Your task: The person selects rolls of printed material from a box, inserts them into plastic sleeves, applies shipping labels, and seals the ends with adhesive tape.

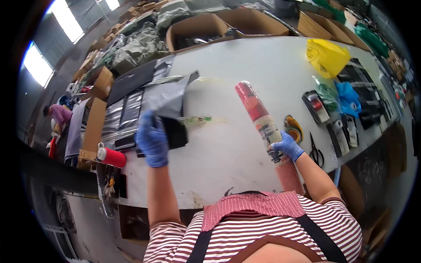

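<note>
My right hand (pixel 287 147), in a blue glove, is wrapped round the lower half of a long roll (pixel 262 118). The roll has a red upper end, a pale printed middle and a red striped lower end near my apron. My left hand (pixel 152 140), also gloved in blue and blurred, has its fingers closed at the lower left edge of a grey plastic bag (pixel 169 97). That bag is partly lifted, its upper corner pointing up and right. Beneath it lie folded black plastic bags (pixel 125 116); the left fingertips are partly hidden against the sheet.
Around the white table (pixel 215 144) are a red flask (pixel 113 156), yellow tape roll (pixel 293 129), black scissors (pixel 315 151), black tape dispenser (pixel 316 107), yellow plastic bag (pixel 326 57) and blue bag (pixel 348 98). Cardboard boxes (pixel 254 22) line the far edge. Another person (pixel 60 115) is far left.
</note>
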Motion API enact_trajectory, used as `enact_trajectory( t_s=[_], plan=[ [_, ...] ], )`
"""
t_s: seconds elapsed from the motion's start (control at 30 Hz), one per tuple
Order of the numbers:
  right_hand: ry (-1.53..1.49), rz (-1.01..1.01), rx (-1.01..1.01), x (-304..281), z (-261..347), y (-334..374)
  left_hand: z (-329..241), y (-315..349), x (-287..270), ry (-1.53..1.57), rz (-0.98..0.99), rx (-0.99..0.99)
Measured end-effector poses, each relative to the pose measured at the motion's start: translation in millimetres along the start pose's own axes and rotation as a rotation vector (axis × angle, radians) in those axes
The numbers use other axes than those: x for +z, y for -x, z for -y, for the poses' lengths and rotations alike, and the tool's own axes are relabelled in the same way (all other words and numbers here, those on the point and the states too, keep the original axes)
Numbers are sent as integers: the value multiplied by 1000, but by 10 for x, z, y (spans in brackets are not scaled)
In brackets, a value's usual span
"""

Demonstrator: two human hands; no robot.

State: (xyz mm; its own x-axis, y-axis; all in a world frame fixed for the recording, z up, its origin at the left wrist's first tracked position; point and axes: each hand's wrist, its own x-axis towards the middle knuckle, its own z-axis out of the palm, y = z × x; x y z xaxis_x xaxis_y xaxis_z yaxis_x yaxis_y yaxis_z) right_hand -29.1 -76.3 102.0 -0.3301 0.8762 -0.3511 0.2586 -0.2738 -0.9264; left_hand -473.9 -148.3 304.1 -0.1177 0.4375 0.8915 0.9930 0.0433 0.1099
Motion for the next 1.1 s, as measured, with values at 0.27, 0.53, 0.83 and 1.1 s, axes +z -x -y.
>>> enact_trajectory(
  t_s=[0.27,0.53,0.83,1.1],
  plan=[
    [-43,-54,-115,-89,-235,1196,-883,2071,1352,-13,1139,129],
    [260,35,-88,197,-466,1990,-1427,2236,1795,415,1151,305],
    [508,-10,-11,314,-1109,2220,-1140,2294,2184,1058,1590,-691],
    [381,78,187,134,-513,2313,-1533,1748,1738,555,1170,211]
  ],
)
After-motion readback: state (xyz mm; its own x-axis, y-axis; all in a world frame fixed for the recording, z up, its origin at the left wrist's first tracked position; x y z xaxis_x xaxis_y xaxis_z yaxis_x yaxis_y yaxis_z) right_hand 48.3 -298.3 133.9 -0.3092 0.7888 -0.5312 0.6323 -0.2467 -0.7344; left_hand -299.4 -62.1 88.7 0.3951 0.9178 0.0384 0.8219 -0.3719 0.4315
